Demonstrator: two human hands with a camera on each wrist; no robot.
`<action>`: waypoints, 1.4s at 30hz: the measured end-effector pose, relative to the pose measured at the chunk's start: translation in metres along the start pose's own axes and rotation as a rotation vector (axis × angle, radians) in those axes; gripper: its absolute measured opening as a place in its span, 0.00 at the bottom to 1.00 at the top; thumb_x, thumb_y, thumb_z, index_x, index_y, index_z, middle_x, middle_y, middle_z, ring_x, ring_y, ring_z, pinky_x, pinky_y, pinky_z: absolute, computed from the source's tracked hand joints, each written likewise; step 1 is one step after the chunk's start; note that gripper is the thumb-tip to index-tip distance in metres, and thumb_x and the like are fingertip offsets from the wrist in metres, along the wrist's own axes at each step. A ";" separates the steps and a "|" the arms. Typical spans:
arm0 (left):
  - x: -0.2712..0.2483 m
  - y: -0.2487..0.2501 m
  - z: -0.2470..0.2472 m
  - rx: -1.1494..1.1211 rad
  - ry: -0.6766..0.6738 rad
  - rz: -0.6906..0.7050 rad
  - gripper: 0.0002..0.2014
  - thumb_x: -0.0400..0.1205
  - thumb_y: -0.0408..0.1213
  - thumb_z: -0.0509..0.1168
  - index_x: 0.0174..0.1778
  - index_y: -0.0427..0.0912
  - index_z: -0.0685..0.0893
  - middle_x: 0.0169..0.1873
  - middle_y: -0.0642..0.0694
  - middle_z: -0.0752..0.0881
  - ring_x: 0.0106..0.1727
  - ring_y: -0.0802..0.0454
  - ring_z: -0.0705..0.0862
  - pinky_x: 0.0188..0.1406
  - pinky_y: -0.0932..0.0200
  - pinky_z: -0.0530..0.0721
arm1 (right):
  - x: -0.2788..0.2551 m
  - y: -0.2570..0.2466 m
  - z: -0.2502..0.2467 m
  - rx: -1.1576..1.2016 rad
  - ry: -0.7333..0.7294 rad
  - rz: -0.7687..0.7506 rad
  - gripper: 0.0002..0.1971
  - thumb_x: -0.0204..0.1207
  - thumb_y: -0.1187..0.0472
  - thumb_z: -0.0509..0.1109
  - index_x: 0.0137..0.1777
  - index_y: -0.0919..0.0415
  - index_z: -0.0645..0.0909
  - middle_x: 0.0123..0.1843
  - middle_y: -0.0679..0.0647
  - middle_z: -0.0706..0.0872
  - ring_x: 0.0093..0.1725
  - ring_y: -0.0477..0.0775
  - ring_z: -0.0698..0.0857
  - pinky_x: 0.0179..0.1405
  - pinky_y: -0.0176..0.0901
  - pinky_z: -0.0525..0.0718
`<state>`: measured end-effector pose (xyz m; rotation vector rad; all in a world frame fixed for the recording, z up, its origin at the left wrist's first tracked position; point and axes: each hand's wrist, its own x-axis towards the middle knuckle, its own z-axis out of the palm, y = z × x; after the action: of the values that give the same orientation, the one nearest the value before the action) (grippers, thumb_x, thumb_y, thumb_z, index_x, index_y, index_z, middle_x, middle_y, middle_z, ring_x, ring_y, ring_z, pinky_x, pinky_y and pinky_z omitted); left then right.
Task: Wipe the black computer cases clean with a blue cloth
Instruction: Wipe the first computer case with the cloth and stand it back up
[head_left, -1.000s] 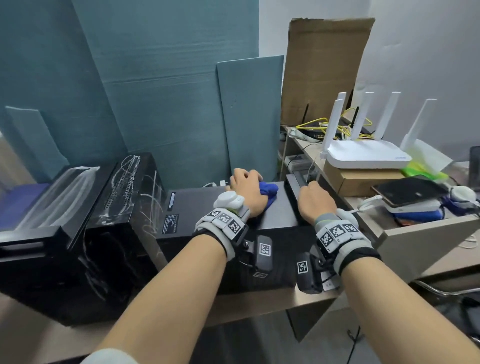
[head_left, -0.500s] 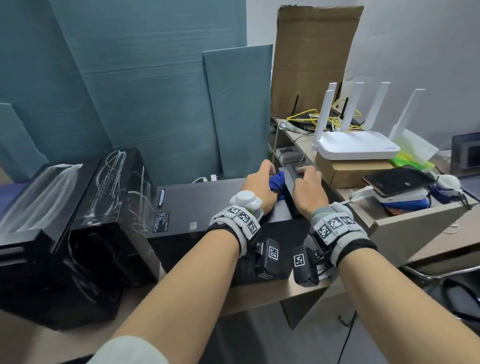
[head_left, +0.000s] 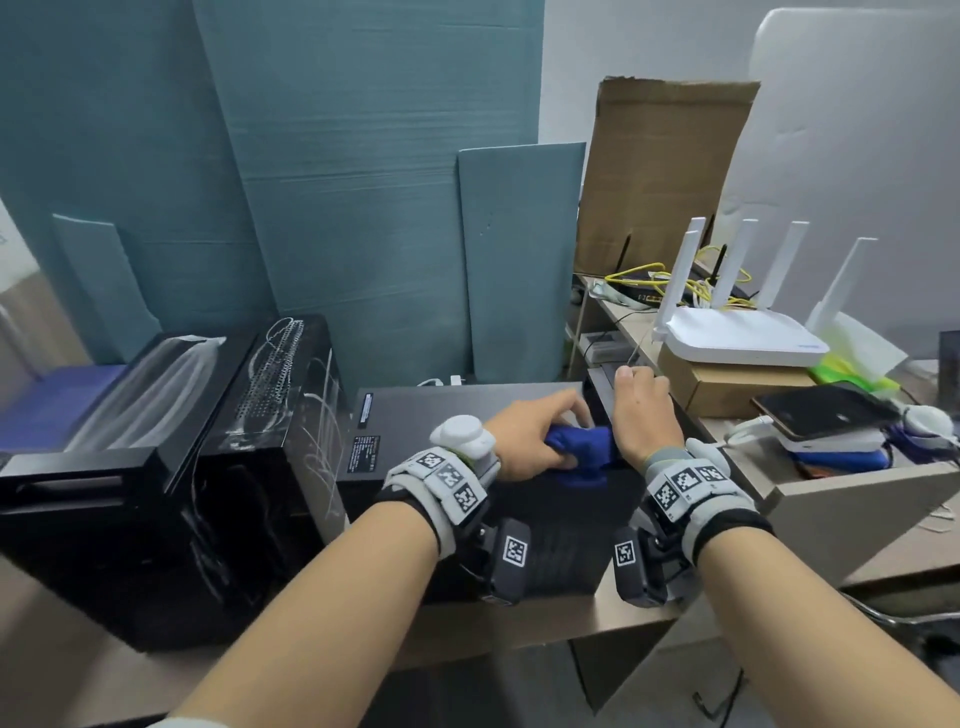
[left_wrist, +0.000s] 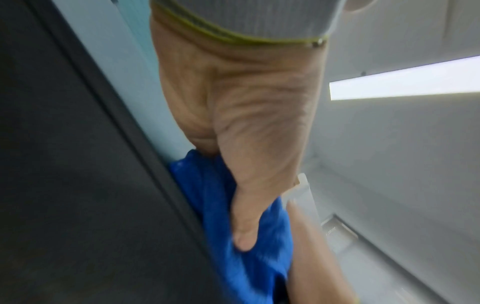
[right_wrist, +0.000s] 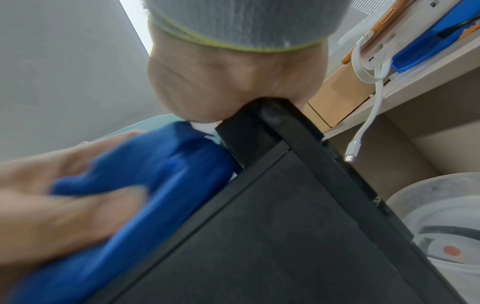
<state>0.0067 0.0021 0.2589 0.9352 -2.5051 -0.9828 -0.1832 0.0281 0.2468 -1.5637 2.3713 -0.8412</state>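
A black computer case (head_left: 441, 421) lies flat on the desk in the head view. My left hand (head_left: 530, 436) grips a bunched blue cloth (head_left: 582, 447) and presses it on the case's top near the right edge. In the left wrist view the thumb (left_wrist: 244, 232) lies across the blue cloth (left_wrist: 215, 205) against the dark case (left_wrist: 78, 185). My right hand (head_left: 644, 410) sits on the case's right edge with its fingers curled over it. The right wrist view shows that hand's heel (right_wrist: 221, 82) on the case's corner (right_wrist: 267, 115). Two more black cases (head_left: 249, 467) (head_left: 78, 467) stand to the left.
Right of the case is a shelf with a white router (head_left: 743, 343) on a cardboard box (head_left: 727, 384), a phone (head_left: 826, 410) and yellow cables (head_left: 654, 275). Teal panels (head_left: 519, 260) and a cardboard sheet (head_left: 665, 171) lean behind. A white cable (right_wrist: 371, 115) hangs off the shelf.
My left hand has slid the blue cloth from the case's far right corner back toward me along the right edge. The right hand has stayed on that edge.
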 end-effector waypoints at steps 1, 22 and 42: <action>-0.007 -0.006 -0.012 0.026 0.021 -0.019 0.20 0.76 0.37 0.73 0.58 0.59 0.74 0.47 0.53 0.91 0.46 0.50 0.87 0.52 0.54 0.85 | 0.003 0.002 0.001 -0.004 0.001 -0.003 0.39 0.78 0.44 0.31 0.71 0.67 0.73 0.68 0.71 0.74 0.67 0.70 0.73 0.62 0.64 0.73; 0.054 -0.054 -0.005 0.549 0.547 -0.687 0.14 0.84 0.41 0.66 0.61 0.44 0.72 0.62 0.40 0.75 0.63 0.38 0.77 0.56 0.45 0.76 | 0.002 0.003 -0.006 0.067 -0.078 0.001 0.23 0.89 0.48 0.50 0.81 0.53 0.67 0.77 0.63 0.75 0.75 0.70 0.71 0.71 0.65 0.70; -0.036 -0.052 -0.007 0.543 0.452 -0.476 0.18 0.84 0.50 0.66 0.67 0.48 0.74 0.63 0.42 0.76 0.65 0.39 0.76 0.60 0.46 0.74 | 0.011 -0.014 0.005 -0.493 -0.168 -0.004 0.31 0.89 0.47 0.56 0.85 0.63 0.55 0.77 0.70 0.71 0.74 0.72 0.74 0.68 0.61 0.73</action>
<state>0.0608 -0.0067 0.2268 1.7434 -2.2151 -0.1260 -0.1745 0.0127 0.2520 -1.7173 2.5713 -0.1095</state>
